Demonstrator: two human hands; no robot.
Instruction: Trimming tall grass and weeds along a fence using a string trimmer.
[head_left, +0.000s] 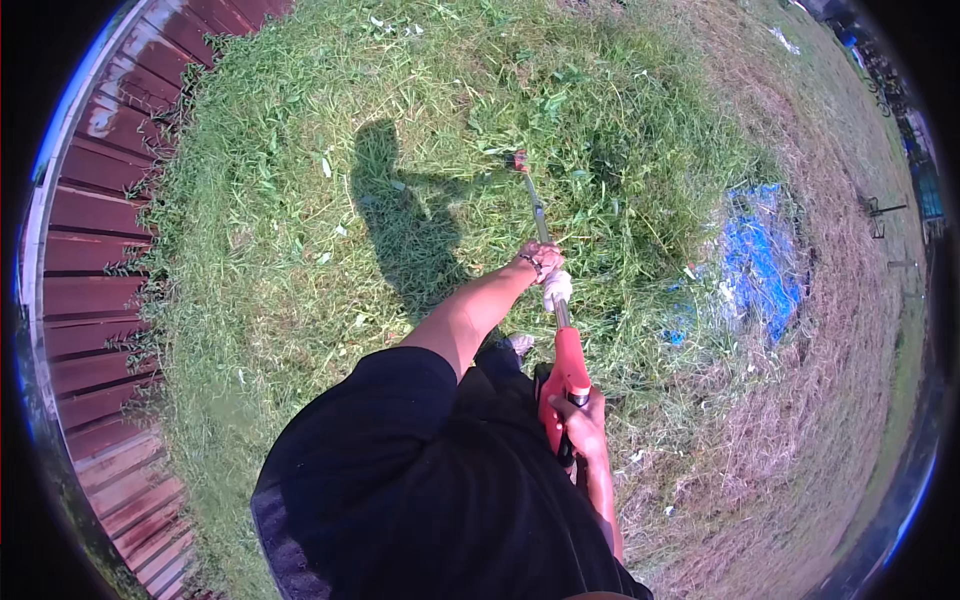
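Observation:
A string trimmer (571, 356) with a red housing and a metal shaft runs from beside my body out over the grass. My left hand (545, 259) grips the shaft, just beyond a white wrapping (557, 289) on it. Around the red rear grip my right hand (583, 420) is closed, close to my hip. At the shaft's far end, the red and dark trimmer head (519, 160) lies low among green grass and weeds; its cutting part is mostly hidden. A bracelet circles my left wrist.
A rusty, dark red corrugated metal fence (97, 251) curves along the left, with weeds at its foot. To the right, a torn blue tarp (759, 262) lies partly under grass. Dry, cut grass (840, 300) covers the ground beyond it. My shoe (520, 343) shows below the shaft.

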